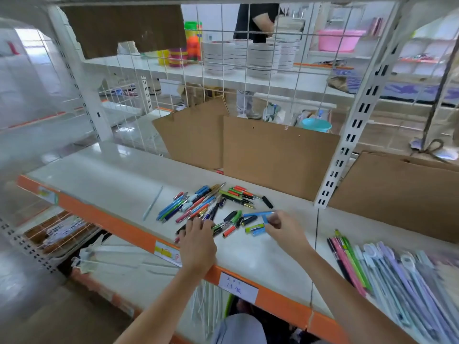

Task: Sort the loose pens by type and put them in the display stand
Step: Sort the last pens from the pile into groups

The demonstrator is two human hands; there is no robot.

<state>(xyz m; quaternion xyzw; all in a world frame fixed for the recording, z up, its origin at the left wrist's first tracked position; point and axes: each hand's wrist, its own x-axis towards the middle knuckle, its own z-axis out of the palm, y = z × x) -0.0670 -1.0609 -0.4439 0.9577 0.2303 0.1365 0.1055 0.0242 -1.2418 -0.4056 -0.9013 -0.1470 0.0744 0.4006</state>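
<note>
Right hand (282, 225) pinches blue pen (259, 214); left hand (197, 240) rests flat on pens (198, 203). Light, stiff, slippery; grip mid-barrel.

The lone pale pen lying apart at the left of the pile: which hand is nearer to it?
Left. The left hand rests on the pile's near edge, to the right of the pale pen. The right hand is farther right, past the pile, its fingers pinching a blue pen.
</note>
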